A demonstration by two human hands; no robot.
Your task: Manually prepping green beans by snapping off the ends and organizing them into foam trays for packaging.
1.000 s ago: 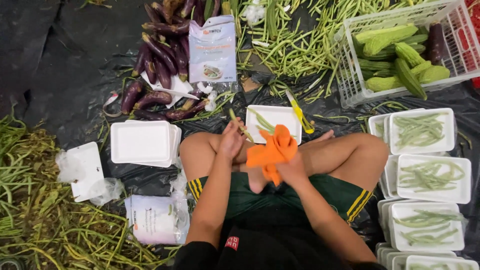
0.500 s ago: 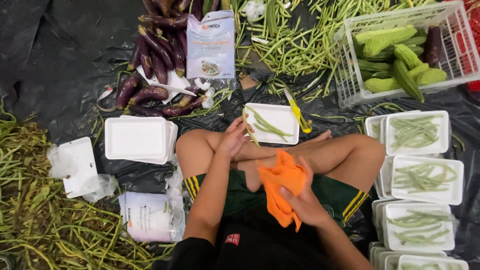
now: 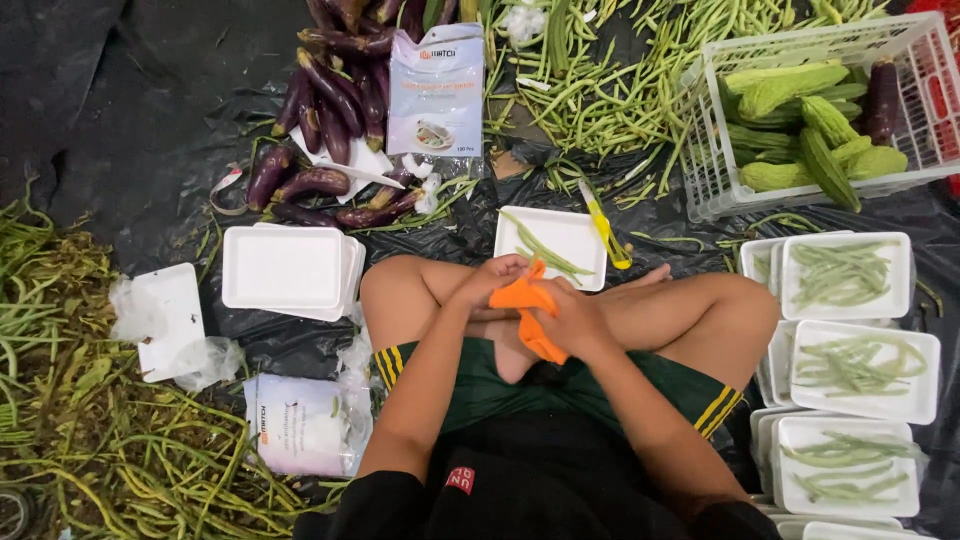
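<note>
— While the left hand (image 3: 490, 280) pinches the top of the orange cloth (image 3: 528, 315), where is the right hand (image 3: 570, 322)?

— Closed on the lower part of that cloth, just above the lap. Half a second ago the right hand held the cloth low against the shorts with the left hand up near the tray; now both hands have met on it over the crossed legs, so the cloth looks gathered between them, perhaps for wiping.

— What lies just beyond?

— A white foam tray (image 3: 552, 247) with a few long beans (image 3: 545, 250), touching the knees, and a yellow-handled knife (image 3: 605, 225) across its right edge.

— And farther out?

— Empty foam trays (image 3: 285, 268) stacked on the person's left, filled trays (image 3: 845, 275) on the right, a white crate (image 3: 720, 190) of bitter gourds (image 3: 800, 130), purple eggplants (image 3: 320, 110), loose beans in heaps.

— The surface?

— Black plastic sheeting (image 3: 150, 120) spread over the floor; no walls show.
</note>
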